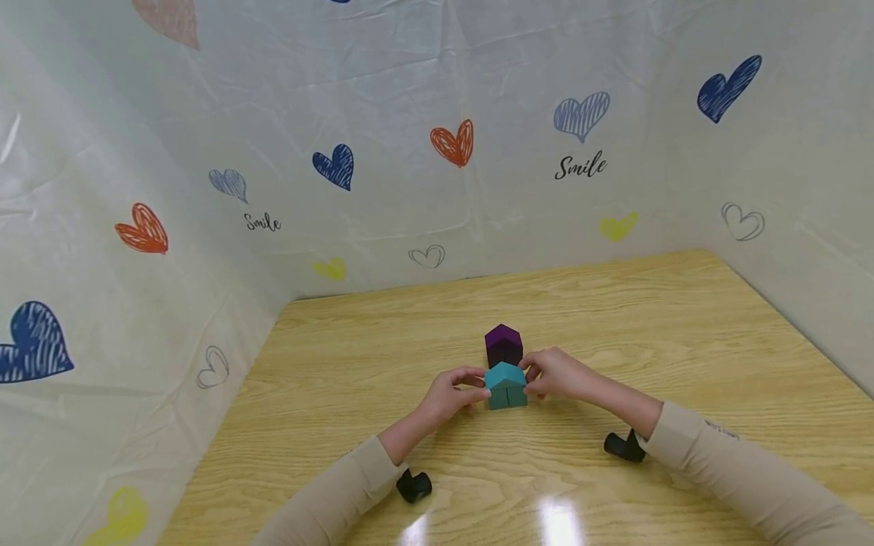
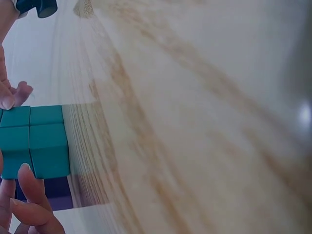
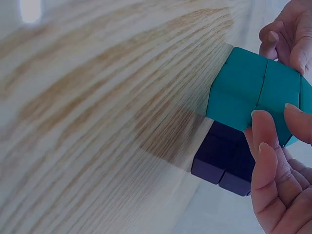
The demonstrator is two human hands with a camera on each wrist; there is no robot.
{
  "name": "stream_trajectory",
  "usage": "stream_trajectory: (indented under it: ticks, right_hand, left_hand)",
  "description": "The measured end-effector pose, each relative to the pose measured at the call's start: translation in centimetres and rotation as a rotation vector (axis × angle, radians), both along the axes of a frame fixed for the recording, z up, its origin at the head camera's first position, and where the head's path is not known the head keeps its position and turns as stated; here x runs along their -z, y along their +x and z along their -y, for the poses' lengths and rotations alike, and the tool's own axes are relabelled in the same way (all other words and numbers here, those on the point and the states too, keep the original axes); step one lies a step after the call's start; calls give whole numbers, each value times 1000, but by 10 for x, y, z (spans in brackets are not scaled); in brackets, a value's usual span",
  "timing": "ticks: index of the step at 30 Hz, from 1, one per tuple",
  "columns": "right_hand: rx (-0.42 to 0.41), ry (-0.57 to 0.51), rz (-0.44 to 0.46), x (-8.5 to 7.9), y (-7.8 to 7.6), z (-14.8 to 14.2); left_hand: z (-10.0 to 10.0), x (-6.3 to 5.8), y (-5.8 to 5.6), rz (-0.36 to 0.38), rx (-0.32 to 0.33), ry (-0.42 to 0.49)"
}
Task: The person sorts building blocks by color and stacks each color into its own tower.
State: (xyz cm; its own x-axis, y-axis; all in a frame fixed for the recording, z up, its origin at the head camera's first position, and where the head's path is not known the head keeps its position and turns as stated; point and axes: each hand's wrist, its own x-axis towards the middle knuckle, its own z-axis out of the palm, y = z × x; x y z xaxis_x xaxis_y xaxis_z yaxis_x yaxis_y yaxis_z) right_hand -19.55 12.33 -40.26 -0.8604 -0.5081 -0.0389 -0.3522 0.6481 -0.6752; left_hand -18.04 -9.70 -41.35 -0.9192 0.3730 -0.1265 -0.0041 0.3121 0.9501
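A small teal block stack [image 1: 507, 397] with a peaked, lighter blue top [image 1: 505, 374] stands on the wooden table, seams dividing its lower part. My left hand [image 1: 447, 393] holds it from the left, thumb and fingertips at the peaked piece's end. From the other side my right hand [image 1: 558, 373] grips the opposite end with thumb and fingers. In the right wrist view, right fingertips [image 3: 263, 122] lie against the teal blocks [image 3: 243, 87]. Directly behind stands a dark purple stack [image 1: 503, 343] with a similar peaked top, its lower front partly covered by the teal one.
The pale wooden table [image 1: 341, 349] reaches back to a white sheet [image 1: 382, 220] printed with hearts and "Smile", which also hangs at both sides. Black wrist-worn pieces [image 1: 413, 486] jut out below both beige sleeves [image 1: 341, 497].
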Motion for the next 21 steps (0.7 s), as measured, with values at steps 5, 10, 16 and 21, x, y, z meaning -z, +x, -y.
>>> stream_trajectory:
  ticks: [5, 10, 16, 21]
  right_hand:
    - [5, -1, -8, 1, 0, 0]
    - [19, -5, 3, 1, -1, 1]
    - [9, 8, 6, 0, -1, 0]
    - [-24, 21, -15, -4, 0, -4]
  left_hand:
    - [-1, 1, 0, 0, -4, -6]
    - [-1, 0, 0, -5, -6, 3]
    - [-1, -2, 0, -8, -9, -3]
    - [0, 5, -5, -15, -22, 1]
